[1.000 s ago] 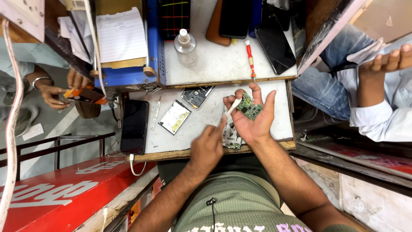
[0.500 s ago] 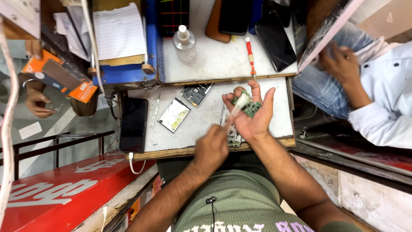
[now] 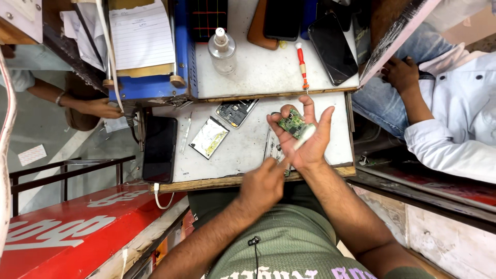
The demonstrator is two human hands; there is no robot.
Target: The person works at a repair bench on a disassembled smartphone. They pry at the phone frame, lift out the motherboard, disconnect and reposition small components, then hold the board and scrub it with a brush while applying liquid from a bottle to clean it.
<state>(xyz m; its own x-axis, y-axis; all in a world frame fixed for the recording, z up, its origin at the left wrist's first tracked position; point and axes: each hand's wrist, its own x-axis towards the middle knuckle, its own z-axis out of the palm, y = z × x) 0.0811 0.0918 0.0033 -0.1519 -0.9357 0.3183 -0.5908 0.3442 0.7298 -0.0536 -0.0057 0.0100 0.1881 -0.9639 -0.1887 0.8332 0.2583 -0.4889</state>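
the right hand (image 3: 305, 137) is spread palm up, fingers fanned, cradling a small green circuit board (image 3: 292, 124) against the fingertips. the left hand (image 3: 263, 183), at about seven o'clock from it, is closed around a white brush (image 3: 299, 142) whose head rests on the board. this looks like the cleaning step, mid-scrub; the next move seems to call for light strokes and a steady palm so the board does not slip. on the white tray (image 3: 248, 150), at nine o'clock, lie a phone frame (image 3: 209, 137) and another board (image 3: 236, 112); a red screwdriver (image 3: 301, 64) sits at twelve o'clock.
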